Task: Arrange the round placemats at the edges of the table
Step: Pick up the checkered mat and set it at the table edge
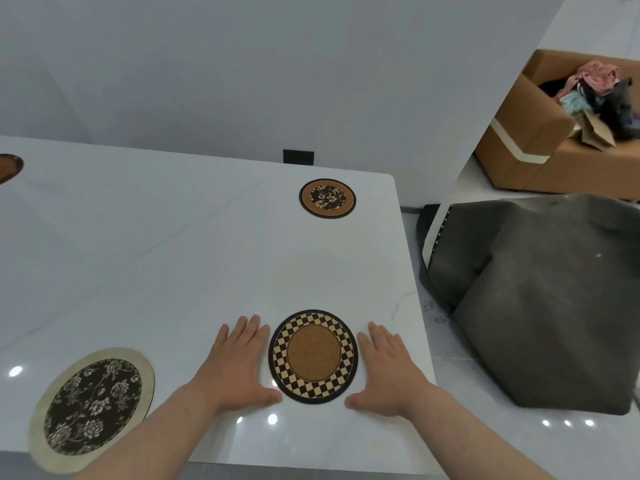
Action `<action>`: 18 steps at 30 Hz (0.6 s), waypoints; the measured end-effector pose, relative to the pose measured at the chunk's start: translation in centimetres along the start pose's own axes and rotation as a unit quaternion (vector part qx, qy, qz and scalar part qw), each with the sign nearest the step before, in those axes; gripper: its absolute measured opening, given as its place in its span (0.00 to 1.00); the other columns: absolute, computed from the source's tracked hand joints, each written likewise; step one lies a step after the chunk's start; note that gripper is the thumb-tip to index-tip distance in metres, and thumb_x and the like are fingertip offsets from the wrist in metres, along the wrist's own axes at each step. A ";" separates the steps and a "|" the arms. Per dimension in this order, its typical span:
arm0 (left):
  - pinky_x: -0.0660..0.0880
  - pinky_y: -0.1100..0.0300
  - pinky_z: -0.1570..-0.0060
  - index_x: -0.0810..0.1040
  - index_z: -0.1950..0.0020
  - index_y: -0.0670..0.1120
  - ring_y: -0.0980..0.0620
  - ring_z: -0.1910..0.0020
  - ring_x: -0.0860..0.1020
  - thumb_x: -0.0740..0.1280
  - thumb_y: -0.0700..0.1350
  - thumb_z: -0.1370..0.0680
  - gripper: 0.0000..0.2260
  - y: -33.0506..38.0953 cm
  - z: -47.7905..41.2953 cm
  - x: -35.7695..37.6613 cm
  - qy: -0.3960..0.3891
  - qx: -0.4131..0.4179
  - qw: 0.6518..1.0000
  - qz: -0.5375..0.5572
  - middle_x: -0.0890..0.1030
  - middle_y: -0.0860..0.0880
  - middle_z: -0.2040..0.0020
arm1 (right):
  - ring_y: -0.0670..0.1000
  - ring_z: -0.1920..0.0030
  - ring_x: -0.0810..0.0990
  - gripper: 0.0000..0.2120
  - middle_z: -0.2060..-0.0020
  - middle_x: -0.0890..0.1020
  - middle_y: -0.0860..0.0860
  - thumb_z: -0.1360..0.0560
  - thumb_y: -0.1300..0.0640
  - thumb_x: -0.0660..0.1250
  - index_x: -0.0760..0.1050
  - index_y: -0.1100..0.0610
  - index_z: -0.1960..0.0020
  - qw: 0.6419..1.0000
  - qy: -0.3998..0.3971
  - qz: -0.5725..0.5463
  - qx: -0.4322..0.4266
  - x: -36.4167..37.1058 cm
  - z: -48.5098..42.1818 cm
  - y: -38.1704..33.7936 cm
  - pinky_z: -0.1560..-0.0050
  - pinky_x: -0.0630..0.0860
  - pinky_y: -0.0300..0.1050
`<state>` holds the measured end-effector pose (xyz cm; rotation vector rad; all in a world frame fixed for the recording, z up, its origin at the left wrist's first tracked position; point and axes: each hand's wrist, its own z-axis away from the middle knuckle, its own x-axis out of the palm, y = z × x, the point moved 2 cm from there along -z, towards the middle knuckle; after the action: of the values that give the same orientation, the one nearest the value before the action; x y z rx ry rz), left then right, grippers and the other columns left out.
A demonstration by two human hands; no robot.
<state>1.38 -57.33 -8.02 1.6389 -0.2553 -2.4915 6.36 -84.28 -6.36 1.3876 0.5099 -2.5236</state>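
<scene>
A round placemat with a checkered rim and brown middle (313, 356) lies flat near the front right of the white table (173, 258). My left hand (239, 365) rests flat on the table just left of it, fingers spread, thumb at its lower edge. My right hand (388, 372) lies flat just right of it in the same way. A cream-rimmed dark floral placemat (91, 408) sits at the front left edge. A smaller brown floral placemat (327, 198) lies near the far right corner. Part of another brown placemat (8, 168) shows at the far left.
A dark grey covered object (540, 299) stands on the floor right of the table. A brown sofa (533, 143) with a pile of clothes (599, 95) is at the back right. A black wall outlet (298, 156) sits behind the table.
</scene>
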 end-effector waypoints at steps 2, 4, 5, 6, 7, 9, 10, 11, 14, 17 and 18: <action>0.37 0.46 0.25 0.44 0.21 0.51 0.47 0.23 0.36 0.64 0.71 0.39 0.54 0.4 -0.3 -0.2 0.001 0.004 1.000 0.006 0.41 0.47 0.20 | 0.56 0.22 0.34 0.54 0.21 0.38 0.55 0.34 0.32 0.66 0.40 0.51 0.21 1.000 0.000 -0.002 0.004 -0.3 -0.1 0.0 0.24 0.36 0.54; 0.37 0.46 0.25 0.46 0.22 0.53 0.47 0.22 0.37 0.64 0.70 0.40 0.53 0.5 -0.3 -0.2 0.000 -0.001 1.000 0.013 0.42 0.47 0.20 | 0.57 0.22 0.36 0.52 0.21 0.40 0.55 0.33 0.33 0.66 0.42 0.50 0.21 1.000 0.006 -0.008 0.004 -0.4 -0.1 0.1 0.24 0.37 0.54; 0.37 0.46 0.25 0.46 0.22 0.53 0.47 0.22 0.37 0.65 0.70 0.40 0.53 0.5 -0.4 -0.2 0.001 -0.004 1.000 0.016 0.42 0.47 0.20 | 0.57 0.22 0.37 0.51 0.21 0.41 0.55 0.33 0.33 0.66 0.43 0.50 0.21 1.000 0.012 -0.010 0.003 -0.5 -0.1 0.0 0.24 0.38 0.54; 0.37 0.46 0.25 0.47 0.22 0.54 0.47 0.22 0.38 0.65 0.70 0.40 0.53 0.4 -0.4 -0.2 0.003 -0.007 1.000 0.017 0.42 0.47 0.20 | 0.58 0.22 0.39 0.51 0.21 0.42 0.55 0.33 0.32 0.66 0.44 0.49 0.21 1.000 0.021 -0.011 0.002 -0.6 -0.1 -0.1 0.23 0.39 0.54; 0.37 0.46 0.25 0.47 0.22 0.54 0.46 0.22 0.38 0.64 0.71 0.40 0.53 0.4 -0.4 -0.3 0.004 -0.008 1.000 0.015 0.43 0.47 0.20 | 0.58 0.22 0.40 0.50 0.21 0.44 0.56 0.33 0.32 0.65 0.45 0.49 0.22 0.999 0.031 -0.012 0.001 -0.6 -0.2 -0.3 0.23 0.40 0.55; 0.38 0.45 0.25 0.47 0.22 0.54 0.45 0.22 0.39 0.64 0.71 0.40 0.52 0.4 -0.6 -0.6 0.007 -0.007 1.000 0.005 0.44 0.46 0.20 | 0.58 0.22 0.41 0.49 0.21 0.45 0.56 0.34 0.30 0.64 0.46 0.47 0.22 0.999 0.046 -0.016 0.001 -0.6 -0.3 -0.4 0.23 0.40 0.55; 0.38 0.45 0.25 0.47 0.22 0.55 0.45 0.22 0.39 0.63 0.71 0.40 0.52 0.5 -0.7 -0.7 0.009 -0.007 1.000 0.000 0.44 0.46 0.20 | 0.58 0.22 0.41 0.49 0.21 0.45 0.56 0.34 0.30 0.63 0.46 0.47 0.22 0.999 0.051 -0.016 0.002 -0.6 -0.4 -0.3 0.22 0.40 0.55; 0.39 0.44 0.25 0.48 0.22 0.55 0.44 0.22 0.40 0.63 0.71 0.41 0.52 0.6 -0.9 -0.8 0.012 -0.007 1.000 -0.002 0.45 0.46 0.20 | 0.58 0.22 0.41 0.49 0.21 0.45 0.56 0.34 0.29 0.62 0.46 0.47 0.22 0.998 0.053 -0.015 0.003 -0.6 -0.4 -0.2 0.23 0.40 0.55; 0.41 0.44 0.24 0.49 0.22 0.55 0.44 0.22 0.42 0.62 0.71 0.41 0.51 0.7 -1.2 -0.8 0.013 -0.009 1.000 -0.005 0.47 0.46 0.20 | 0.57 0.21 0.42 0.48 0.21 0.45 0.55 0.34 0.29 0.62 0.46 0.46 0.22 0.998 0.058 -0.017 0.005 -0.6 -0.4 0.0 0.23 0.40 0.54; 0.42 0.43 0.25 0.49 0.22 0.55 0.44 0.22 0.43 0.61 0.72 0.40 0.51 0.7 -1.2 -0.6 0.019 -0.011 1.000 -0.015 0.48 0.46 0.20 | 0.56 0.21 0.43 0.48 0.21 0.46 0.53 0.34 0.30 0.62 0.47 0.46 0.22 0.997 0.067 -0.036 0.009 -0.5 -0.3 0.1 0.22 0.41 0.53; 0.43 0.43 0.25 0.50 0.22 0.55 0.44 0.22 0.43 0.61 0.72 0.40 0.50 0.8 -1.1 -0.5 0.022 -0.010 1.000 -0.018 0.48 0.46 0.20 | 0.55 0.21 0.43 0.47 0.21 0.46 0.53 0.34 0.30 0.62 0.48 0.46 0.22 0.997 0.066 -0.040 0.010 -0.3 -0.2 0.1 0.23 0.41 0.52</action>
<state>2.65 -58.02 -7.82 1.7016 -0.1968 -2.4727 6.74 -84.25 -6.21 1.5806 0.5769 -2.5172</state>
